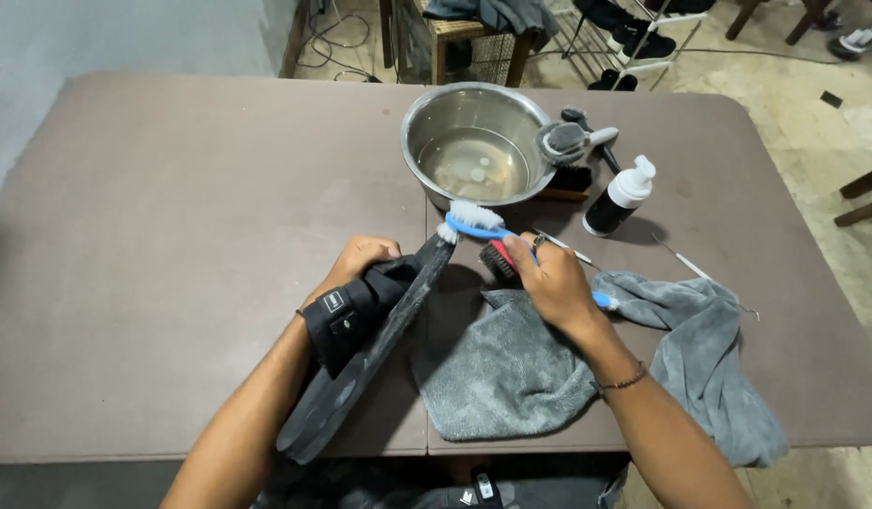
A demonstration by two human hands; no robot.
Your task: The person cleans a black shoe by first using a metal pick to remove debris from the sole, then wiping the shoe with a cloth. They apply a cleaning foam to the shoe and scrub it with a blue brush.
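Brown tabletop (172, 283) carries a steel bowl (473, 141) of water and a grey towel (511, 368). My left hand (360, 264), fingers closed, is slipped through a black sandal (370, 358) standing on edge; my right hand (549, 283) grips a blue brush (483, 224), bristles at the sandal's toe.

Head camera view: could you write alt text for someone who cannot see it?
A left hand inside a black sandal tilts it on edge while the right hand scrubs its tip with a blue brush. Grey towels and a steel bowl of water sit on the brown table.
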